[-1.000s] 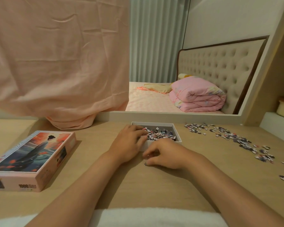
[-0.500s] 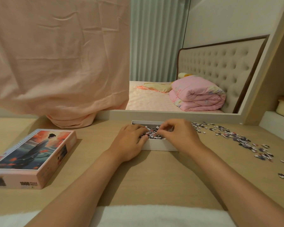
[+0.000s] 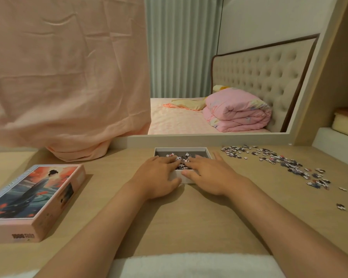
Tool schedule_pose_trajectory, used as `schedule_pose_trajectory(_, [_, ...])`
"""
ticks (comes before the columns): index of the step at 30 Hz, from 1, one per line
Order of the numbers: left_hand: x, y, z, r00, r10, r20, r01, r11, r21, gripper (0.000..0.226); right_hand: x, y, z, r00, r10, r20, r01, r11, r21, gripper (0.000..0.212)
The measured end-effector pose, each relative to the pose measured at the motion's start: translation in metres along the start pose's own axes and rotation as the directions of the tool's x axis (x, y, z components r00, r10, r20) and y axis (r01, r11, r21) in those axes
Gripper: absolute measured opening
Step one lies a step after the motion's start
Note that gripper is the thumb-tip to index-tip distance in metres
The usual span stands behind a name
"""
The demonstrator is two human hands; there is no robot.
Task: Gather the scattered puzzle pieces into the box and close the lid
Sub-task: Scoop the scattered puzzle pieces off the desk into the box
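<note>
Head view: box [image 3: 180, 148], open, sits on the table [image 3: 189, 217] at 12 o'clock, near the far edge, with a heap of pieces [image 3: 181, 158] inside it. Left hand [image 3: 159, 177] and right hand [image 3: 211, 177] lie palm down over the box's near wall, side by side and almost touching. The fingers of both are extended and loosely spread, and their tips rest on the heap. Each thumb lies against the white front wall; neither hand pinches anything. Loose pieces [image 3: 279, 161] trail across the table from 1 to 3 o'clock of the box, well apart from it, with a few strays toward 4 o'clock. Lid [image 3: 32, 197], printed with a picture of a figure, lies face up at 8 o'clock, off the box. Pink cloth [image 3: 68, 77] hangs at 10 o'clock, its hem bunched on the table behind the lid.
</note>
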State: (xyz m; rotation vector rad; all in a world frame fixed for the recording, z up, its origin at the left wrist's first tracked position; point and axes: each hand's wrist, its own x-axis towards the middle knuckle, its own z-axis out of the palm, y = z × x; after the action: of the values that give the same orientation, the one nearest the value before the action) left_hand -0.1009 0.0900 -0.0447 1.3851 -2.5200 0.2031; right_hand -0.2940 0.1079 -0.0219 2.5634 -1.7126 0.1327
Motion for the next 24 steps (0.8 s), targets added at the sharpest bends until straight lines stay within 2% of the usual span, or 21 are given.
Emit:
schedule_pose_trajectory(2, [0.000,0.002,-0.001,1.000,-0.021,-0.004,0.021,1.000,-0.016,0.063,-0.001,0.001,-0.002,1.000,0.022,-0.008,-0.022,0.998,0.053,0.054])
schedule_pose_trajectory(5, [0.000,0.012,-0.004,0.997,-0.030,-0.075,0.030,1.000,0.001,0.070,-0.014,0.012,-0.007,0.992,0.073,-0.100,-0.043,0.960,0.276,0.051])
schedule_pose_trajectory(8, [0.007,0.038,-0.013,0.981,0.032,-0.190,-0.040,0.998,-0.041,0.058,-0.035,0.036,-0.014,0.978,0.151,-0.145,-0.080,0.910,0.407,0.049])
schedule_pose_trajectory(13, [0.038,0.112,-0.021,0.964,0.151,-0.220,-0.193,0.963,-0.188,0.049,-0.087,0.100,-0.012,0.921,0.390,-0.016,-0.368,0.881,0.298,0.061])
schedule_pose_trajectory(15, [0.050,0.141,-0.015,0.971,0.161,-0.176,-0.201,0.951,-0.236,0.052,-0.110,0.123,-0.009,0.859,0.506,0.075,-0.508,0.829,0.235,0.066])
schedule_pose_trajectory(17, [0.061,0.169,-0.005,0.988,0.138,-0.074,-0.153,0.952,-0.264,0.056,-0.132,0.142,-0.007,0.797,0.587,0.142,-0.604,0.778,0.173,0.070])
schedule_pose_trajectory(21, [0.081,0.209,0.019,0.981,0.110,0.162,-0.070,0.970,-0.234,0.067,-0.157,0.174,0.005,0.711,0.672,0.206,-0.697,0.711,0.088,0.078])
schedule_pose_trajectory(24, [0.099,0.223,0.033,0.966,0.089,0.242,-0.037,0.977,-0.210,0.073,-0.160,0.189,0.018,0.687,0.690,0.226,-0.719,0.691,0.075,0.083])
